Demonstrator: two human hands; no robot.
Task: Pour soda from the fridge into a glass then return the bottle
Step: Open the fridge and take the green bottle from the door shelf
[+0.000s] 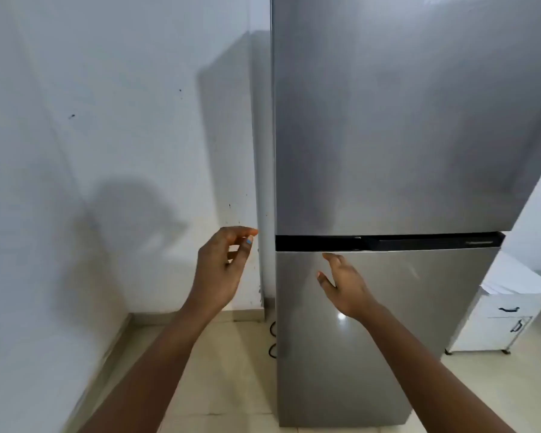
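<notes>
A tall silver fridge (397,126) stands in front of me with both its upper and lower doors shut. A black band (388,241) runs between the two doors. My left hand (224,264) is raised just left of the fridge's left edge, at the height of that band, fingers loosely curled and holding nothing. My right hand (344,284) is in front of the lower door just under the band, fingers spread, empty. No soda bottle or glass is in view.
A white wall (107,135) lies close on the left. A white cabinet (506,317) with dark handles stands right of the fridge. A black cable (273,339) loops by the fridge's lower left side. The floor (231,385) is pale tile.
</notes>
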